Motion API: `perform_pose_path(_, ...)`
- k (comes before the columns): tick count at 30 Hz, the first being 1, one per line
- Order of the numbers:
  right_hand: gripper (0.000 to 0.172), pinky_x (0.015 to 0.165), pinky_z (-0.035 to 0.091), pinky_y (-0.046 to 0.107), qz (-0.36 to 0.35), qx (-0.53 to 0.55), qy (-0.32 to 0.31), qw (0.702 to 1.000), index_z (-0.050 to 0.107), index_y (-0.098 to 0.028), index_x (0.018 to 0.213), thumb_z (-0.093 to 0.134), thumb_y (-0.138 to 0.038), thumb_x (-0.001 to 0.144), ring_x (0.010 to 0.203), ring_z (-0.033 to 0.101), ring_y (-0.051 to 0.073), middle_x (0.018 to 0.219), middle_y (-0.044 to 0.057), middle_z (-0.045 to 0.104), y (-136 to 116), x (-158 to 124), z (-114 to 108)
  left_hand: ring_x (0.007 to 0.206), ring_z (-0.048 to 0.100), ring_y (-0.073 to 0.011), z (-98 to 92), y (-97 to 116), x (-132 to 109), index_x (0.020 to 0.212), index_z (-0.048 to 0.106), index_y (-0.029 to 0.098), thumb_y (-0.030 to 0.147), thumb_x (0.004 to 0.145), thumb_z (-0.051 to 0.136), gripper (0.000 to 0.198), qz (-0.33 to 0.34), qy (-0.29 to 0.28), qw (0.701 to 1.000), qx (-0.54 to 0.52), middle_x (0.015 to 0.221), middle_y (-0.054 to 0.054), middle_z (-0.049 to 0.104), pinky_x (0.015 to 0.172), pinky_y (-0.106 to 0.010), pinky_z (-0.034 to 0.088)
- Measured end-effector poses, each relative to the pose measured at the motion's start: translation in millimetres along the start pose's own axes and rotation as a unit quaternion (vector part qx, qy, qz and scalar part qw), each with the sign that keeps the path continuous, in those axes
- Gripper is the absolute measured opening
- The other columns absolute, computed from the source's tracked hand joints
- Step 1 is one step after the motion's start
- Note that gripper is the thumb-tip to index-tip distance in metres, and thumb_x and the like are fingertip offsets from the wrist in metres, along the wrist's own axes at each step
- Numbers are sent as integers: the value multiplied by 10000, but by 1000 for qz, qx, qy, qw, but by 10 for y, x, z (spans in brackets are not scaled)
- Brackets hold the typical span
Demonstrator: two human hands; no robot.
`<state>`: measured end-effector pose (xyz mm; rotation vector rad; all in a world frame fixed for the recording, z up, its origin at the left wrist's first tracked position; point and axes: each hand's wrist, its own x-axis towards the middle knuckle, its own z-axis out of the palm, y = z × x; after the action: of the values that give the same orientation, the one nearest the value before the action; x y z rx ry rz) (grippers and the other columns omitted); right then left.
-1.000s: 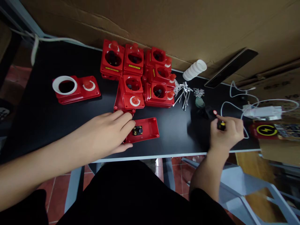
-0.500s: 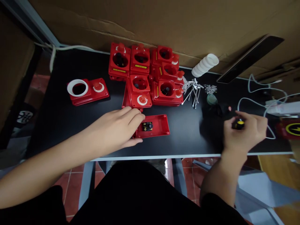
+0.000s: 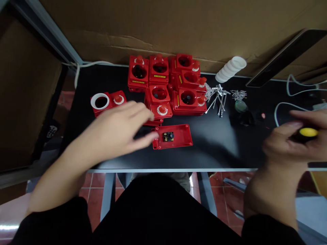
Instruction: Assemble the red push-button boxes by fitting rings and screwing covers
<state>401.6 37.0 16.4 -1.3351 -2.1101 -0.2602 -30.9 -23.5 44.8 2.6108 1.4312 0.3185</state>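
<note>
My left hand (image 3: 125,129) hovers with thumb and fingers apart at the left end of an open red box base (image 3: 181,135), holding nothing. Inside that base sits a small black switch block (image 3: 168,136) with brass screws. At the right, my right hand (image 3: 293,139) is wrapped round a dark tool with a yellow end (image 3: 308,132); the rest of the tool is hidden. Behind the base stand several red boxes (image 3: 159,109) with round openings and red knobs. Another red box (image 3: 119,98) with a white ring (image 3: 100,101) lies at the left, partly behind my left hand.
Long metal screws (image 3: 218,98), small screws (image 3: 238,94) and a greenish disc (image 3: 240,106) lie right of the boxes. A stack of white rings (image 3: 230,69) stands against the cardboard wall (image 3: 178,27). White cable (image 3: 277,110) runs at the right.
My left hand has let go of the red base and moved back to the left. My right hand has moved right with the yellow-ended tool. The view has shifted left.
</note>
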Motion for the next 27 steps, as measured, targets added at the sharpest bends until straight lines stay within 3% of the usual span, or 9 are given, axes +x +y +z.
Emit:
perform_pose_path(3, 309, 768, 497, 397, -64, 19, -48, 997, 799, -221, 1230, 677, -299, 957, 960, 656, 254, 1208, 150, 728, -341, 242, 89, 1205, 688, -310, -238, -316, -104, 1275, 698, 142, 411, 1239, 407, 399, -147, 24, 985, 83, 1220, -118, 722, 1047, -455, 584)
perform_pose_path(6, 243, 698, 454, 328, -191, 34, -64, 979, 785, -219, 1210, 668, -266, 1002, 830, 630, 186, 1141, 99, 766, -552, 472, 233, 1162, 646, -308, -258, -796, -259, 1449, 626, 123, 673, 1111, 671, 647, -230, -6, 963, 143, 1262, -113, 685, 961, -417, 572)
perform_pose_path(8, 143, 619, 389, 297, -324, 55, -43, 943, 761, -208, 1148, 681, -236, 1034, 712, 578, 144, 1050, 52, 783, -640, 602, 325, 896, 605, -210, -197, -1073, -319, 1156, 702, 172, 666, 1061, 753, 506, -235, -84, 963, 99, 976, -27, 654, 751, -324, 506)
perform_pose_path(10, 154, 551, 323, 296, -413, 76, -67, 905, 736, -183, 1093, 677, -325, 1102, 613, 510, 123, 971, 30, 777, -700, 691, 403, 825, 579, -180, -153, -1213, -312, 993, 701, 181, 606, 1063, 772, 436, -234, -120, 963, 53, 882, -2, 646, 721, -300, 464)
perform_pose_path(13, 420, 546, 331, 287, -418, 111, -197, 880, 723, -178, 1060, 611, -569, 1166, 585, 503, 117, 914, 15, 738, -724, 722, 483, 869, 596, -172, -190, -1159, -217, 1085, 713, 161, 548, 1117, 689, 389, -242, -120, 961, 63, 978, -7, 650, 785, -296, 467)
perform_pose_path(16, 416, 582, 376, 274, -380, 145, -264, 874, 708, -195, 1026, 625, -578, 1166, 627, 579, 120, 896, 4, 734, -648, 675, 514, 894, 622, -191, -332, -989, -153, 1076, 700, 170, 506, 1081, 706, 336, -256, -124, 958, 49, 1021, -21, 660, 808, -308, 473)
perform_pose_path(22, 272, 565, 372, 296, -337, 142, -154, 918, 680, -212, 938, 586, -326, 1166, 624, 595, 136, 820, 15, 729, -447, 645, 540, 948, 681, -215, -566, -882, -282, 1280, 681, 181, 522, 888, 849, 546, -263, -7, 962, -67, 1195, -34, 756, 838, -320, 525)
perform_pose_path(24, 259, 560, 384, 304, -327, 153, -124, 924, 689, -219, 945, 564, -310, 1153, 627, 602, 147, 817, 21, 726, -433, 650, 573, 1064, 708, -246, -533, -867, -275, 1251, 666, 186, 479, 888, 880, 512, -177, 72, 971, -145, 1283, -56, 751, 898, -351, 560)
perform_pose_path(27, 224, 558, 399, 314, -303, 176, -88, 932, 714, -221, 1003, 558, -313, 1134, 627, 614, 153, 867, 29, 761, -460, 639, 635, 1118, 718, -248, -364, -706, -113, 1157, 670, 219, 401, 857, 985, 472, -10, 96, 970, -222, 1276, -48, 714, 932, -371, 590)
